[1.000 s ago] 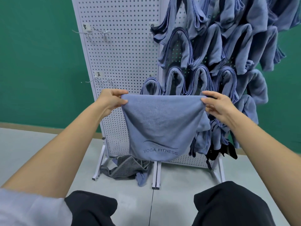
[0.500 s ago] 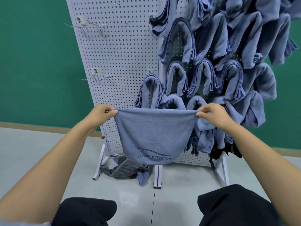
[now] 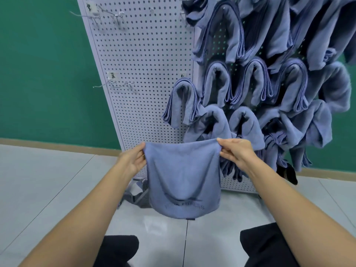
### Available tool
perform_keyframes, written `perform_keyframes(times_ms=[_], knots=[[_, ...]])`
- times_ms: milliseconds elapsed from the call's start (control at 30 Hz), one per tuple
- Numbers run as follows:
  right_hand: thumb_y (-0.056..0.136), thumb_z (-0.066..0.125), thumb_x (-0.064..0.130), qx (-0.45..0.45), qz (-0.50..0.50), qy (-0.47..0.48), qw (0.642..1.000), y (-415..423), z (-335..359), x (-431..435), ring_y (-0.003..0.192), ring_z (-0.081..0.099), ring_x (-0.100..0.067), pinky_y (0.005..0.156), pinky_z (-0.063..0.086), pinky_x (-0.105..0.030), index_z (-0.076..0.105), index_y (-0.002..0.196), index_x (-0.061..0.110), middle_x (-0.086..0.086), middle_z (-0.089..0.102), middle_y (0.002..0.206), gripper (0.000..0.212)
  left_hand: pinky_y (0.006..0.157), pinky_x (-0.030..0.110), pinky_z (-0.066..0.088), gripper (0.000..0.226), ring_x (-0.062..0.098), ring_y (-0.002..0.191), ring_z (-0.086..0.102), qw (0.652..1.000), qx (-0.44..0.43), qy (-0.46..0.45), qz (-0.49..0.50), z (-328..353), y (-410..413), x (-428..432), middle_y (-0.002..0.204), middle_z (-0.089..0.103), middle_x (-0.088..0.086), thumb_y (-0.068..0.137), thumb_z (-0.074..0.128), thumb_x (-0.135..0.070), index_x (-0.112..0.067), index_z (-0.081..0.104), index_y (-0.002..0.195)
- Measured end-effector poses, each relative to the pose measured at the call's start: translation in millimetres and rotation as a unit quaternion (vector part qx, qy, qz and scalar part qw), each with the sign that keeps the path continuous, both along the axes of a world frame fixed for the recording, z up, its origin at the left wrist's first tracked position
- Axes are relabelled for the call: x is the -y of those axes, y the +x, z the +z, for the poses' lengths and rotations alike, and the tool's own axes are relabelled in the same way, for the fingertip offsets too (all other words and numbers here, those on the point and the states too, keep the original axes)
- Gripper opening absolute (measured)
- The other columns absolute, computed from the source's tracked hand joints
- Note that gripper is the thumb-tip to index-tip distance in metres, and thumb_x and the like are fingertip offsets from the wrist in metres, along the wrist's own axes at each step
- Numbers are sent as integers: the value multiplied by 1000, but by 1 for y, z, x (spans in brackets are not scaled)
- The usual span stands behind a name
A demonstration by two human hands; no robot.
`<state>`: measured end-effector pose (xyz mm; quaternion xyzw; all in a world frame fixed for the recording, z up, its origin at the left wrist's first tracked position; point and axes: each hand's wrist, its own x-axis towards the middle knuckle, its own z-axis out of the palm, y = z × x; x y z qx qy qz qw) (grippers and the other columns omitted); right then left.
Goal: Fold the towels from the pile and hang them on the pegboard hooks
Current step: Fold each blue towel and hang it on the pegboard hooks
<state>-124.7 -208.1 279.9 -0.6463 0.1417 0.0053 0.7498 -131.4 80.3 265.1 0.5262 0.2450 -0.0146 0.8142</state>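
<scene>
A blue folded towel [image 3: 183, 176] with dark lettering near its lower edge hangs in front of me. My left hand [image 3: 133, 160] pinches its top left corner and my right hand [image 3: 236, 152] pinches its top right corner. Behind it stands the white pegboard [image 3: 142, 60]. Several folded blue towels [image 3: 256, 81] hang on hooks over its right half. Bare metal hooks [image 3: 113, 84] stick out on its left half, with another bare pair [image 3: 107, 15] higher up. A small pile of grey and blue cloth [image 3: 137, 195] lies on the floor at the board's foot, mostly hidden by the held towel.
The pegboard stands on a pale tiled floor [image 3: 48, 180] against a green wall [image 3: 42, 64]. A black item [image 3: 288, 173] hangs low at the board's right. My dark-trousered knees [image 3: 269, 247] show at the bottom edge.
Both hands have lowered the towel and come closer together, so the top edge is narrower and the towel hangs longer. The view has shifted nearer the pegboard.
</scene>
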Motion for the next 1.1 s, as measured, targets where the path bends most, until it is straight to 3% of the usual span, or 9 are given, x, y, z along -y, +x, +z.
perform_keyframes(times_ms=[133,267,367,467,633,733,800,933,1100], knots=[[86,66,-1,28,57,2,998,-7,-4,-37,65,59,-16,58,58,-21,63,81,2,-12,60,73,6,56,25,57,9,17,75,68,996,36,77,-25,7,-9,50,91,70,12,89,65,-8,-2,64,97],[86,68,3,63,84,-51,993,-17,-1,-64,67,64,-14,64,59,-23,66,87,5,-8,65,75,3,68,25,57,13,13,78,69,982,84,160,-61,9,-20,83,91,72,8,89,65,-13,-6,69,98],[84,71,7,79,89,-77,990,-21,0,-71,61,63,-8,64,59,-23,67,82,8,-3,65,69,5,62,20,56,11,5,68,66,973,114,195,-57,9,-25,90,80,70,0,89,65,-14,-7,71,96],[84,71,8,88,99,-82,988,-24,-1,-73,59,62,-7,63,59,-23,67,83,7,-2,64,67,4,70,26,58,14,11,75,66,970,124,202,-58,9,-28,90,85,71,3,91,63,-14,-5,72,98],[95,50,-1,96,189,-47,976,-28,1,-70,79,67,-13,78,58,-23,69,104,2,-8,70,87,21,81,28,57,21,15,88,69,963,140,207,-104,8,-29,85,90,75,3,87,67,-25,-10,73,100],[93,48,-6,104,216,-20,971,-26,6,-60,82,64,-13,78,56,-20,67,103,5,-7,70,92,24,61,13,52,14,-3,57,62,966,148,176,-121,10,-27,81,62,68,-11,90,63,-11,-7,68,102],[90,55,-3,161,188,-97,964,-20,8,-48,88,61,-11,80,53,-17,66,103,13,-3,68,96,24,55,11,48,8,-4,46,53,966,148,169,-131,12,-26,77,48,58,-15,92,59,-8,-10,67,94],[82,74,28,242,181,-348,888,-9,10,-21,114,43,-8,95,36,-17,58,124,25,8,51,126,46,74,23,52,11,8,67,56,954,164,162,-191,18,-22,67,71,64,-4,91,61,-13,-15,71,88],[75,79,38,207,274,-408,846,-4,-1,-19,131,27,-6,107,25,-26,50,133,30,13,40,139,65,76,25,47,19,9,72,59,936,193,137,-261,21,-21,61,77,68,-2,93,53,-9,-14,69,85]])
